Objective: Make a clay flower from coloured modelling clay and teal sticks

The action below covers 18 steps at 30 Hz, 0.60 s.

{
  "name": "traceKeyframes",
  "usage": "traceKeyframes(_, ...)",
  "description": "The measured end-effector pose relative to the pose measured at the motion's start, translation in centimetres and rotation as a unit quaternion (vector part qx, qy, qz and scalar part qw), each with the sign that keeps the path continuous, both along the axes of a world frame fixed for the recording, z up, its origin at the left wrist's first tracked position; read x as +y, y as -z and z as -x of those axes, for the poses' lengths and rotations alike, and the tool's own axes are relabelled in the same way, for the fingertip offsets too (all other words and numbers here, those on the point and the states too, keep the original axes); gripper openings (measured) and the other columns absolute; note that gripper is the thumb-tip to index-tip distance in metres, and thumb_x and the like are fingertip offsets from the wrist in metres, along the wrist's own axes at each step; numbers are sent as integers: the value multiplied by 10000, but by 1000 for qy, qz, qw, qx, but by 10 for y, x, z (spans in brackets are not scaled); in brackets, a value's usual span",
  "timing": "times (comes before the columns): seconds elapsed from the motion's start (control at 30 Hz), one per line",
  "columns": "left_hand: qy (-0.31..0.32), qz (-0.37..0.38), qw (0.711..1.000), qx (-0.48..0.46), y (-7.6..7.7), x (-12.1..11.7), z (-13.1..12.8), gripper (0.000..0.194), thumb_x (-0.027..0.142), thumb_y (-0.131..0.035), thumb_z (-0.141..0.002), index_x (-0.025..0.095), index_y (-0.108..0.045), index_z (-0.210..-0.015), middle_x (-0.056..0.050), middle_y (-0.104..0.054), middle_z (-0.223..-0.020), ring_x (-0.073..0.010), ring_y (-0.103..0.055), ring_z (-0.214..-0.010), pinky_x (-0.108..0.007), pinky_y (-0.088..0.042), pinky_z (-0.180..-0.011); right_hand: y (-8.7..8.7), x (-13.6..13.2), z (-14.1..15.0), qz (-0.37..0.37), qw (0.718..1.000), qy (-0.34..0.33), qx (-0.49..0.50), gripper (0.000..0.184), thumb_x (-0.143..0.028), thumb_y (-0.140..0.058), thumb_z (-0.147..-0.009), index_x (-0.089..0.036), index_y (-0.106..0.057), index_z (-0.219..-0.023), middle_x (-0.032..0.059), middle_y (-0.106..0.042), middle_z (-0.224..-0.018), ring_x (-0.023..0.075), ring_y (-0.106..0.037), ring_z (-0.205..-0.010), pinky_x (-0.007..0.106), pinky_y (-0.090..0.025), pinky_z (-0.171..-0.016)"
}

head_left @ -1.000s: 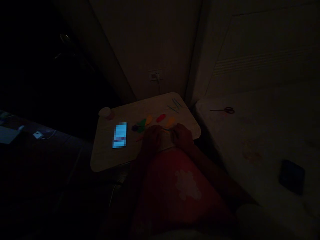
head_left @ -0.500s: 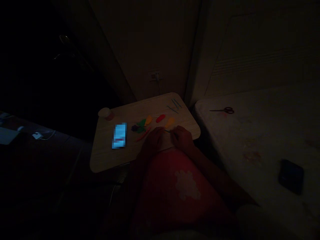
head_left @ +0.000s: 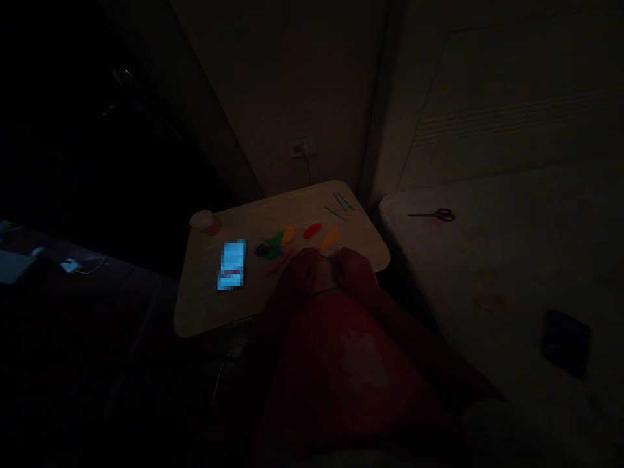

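Observation:
In dim light, my left hand (head_left: 303,268) and my right hand (head_left: 354,268) are closed near the front edge of a small wooden-topped table (head_left: 205,317). A thin stick (head_left: 323,257) spans the gap between their fingertips, one end at each hand. Just beyond the hands lie a yellow-orange soft-looking piece (head_left: 330,238) and a red oblong piece (head_left: 312,231). Left of them is a cluster with green pieces (head_left: 274,246), an orange-yellow piece (head_left: 288,234) and a dark purple piece (head_left: 262,250). Orange-red strips (head_left: 279,261) lie beside my left hand.
Several thin bluish sticks (head_left: 338,207) lie at the table's back right. A lit phone (head_left: 232,265) and a tub (head_left: 205,222) are on the left. Scissors (head_left: 433,214) and a dark case-like object (head_left: 567,343) rest on the pale surface at right. A wall socket (head_left: 301,147) is behind.
Both hands stay at the table's front edge with the thin stick between them. My view has shifted very slightly, and the picture is a little darker near my lap.

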<state>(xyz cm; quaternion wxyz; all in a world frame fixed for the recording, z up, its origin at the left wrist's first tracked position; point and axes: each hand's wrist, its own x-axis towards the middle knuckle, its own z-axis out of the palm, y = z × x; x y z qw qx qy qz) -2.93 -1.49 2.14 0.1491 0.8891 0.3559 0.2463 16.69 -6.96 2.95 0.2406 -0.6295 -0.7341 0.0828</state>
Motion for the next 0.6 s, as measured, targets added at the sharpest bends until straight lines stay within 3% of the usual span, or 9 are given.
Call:
traceKeyframes(0.17, 0, 10, 1000, 1, 4, 2, 1, 473, 101, -461, -926, 186, -542, -1384, -105, -601, -1404, -242, -541, -1327, -471, -420, -1182, -7, 4, 1, 52, 999, 1, -8, 201, -184, -521, -911, -151, -716, -947, 124, -684, -970, 223, -605, -892, 305, -414, -799)
traceKeyframes(0.3, 4, 4, 1000, -7, 8, 4, 2, 464, 116, -447, -938, 179, -512, -1394, -121, -583, -1411, -246, -525, -1340, -469, -420, -1178, -3, 5, 1, 34, 999, 2, 23, 193, -195, -490, -907, -158, -679, -916, 126, -680, -961, 226, -602, -886, 310, -418, -800)
traceKeyframes(0.47, -16, -31, 999, -29, 9, 5, 3, 496, 148, -490, -920, 142, -441, -1414, -171, -543, -1398, -279, -498, -1338, -494, -417, -1161, 10, 0, -5, -39, 983, 70, 165, 250, -249, -399, -938, -137, -586, -1061, 124, -674, -952, 224, -614, -853, 312, -435, -772)
traceKeyframes(0.6, -17, -49, 999, -10, 6, 4, 1, 456, 165, -479, -932, 133, -463, -1386, -177, -545, -1377, -292, -491, -1321, -505, -401, -1165, 6, -1, -6, 12, 982, 102, 156, 293, -243, -365, -938, -148, -579, -1114, 108, -691, -907, 237, -629, -811, 318, -426, -737)
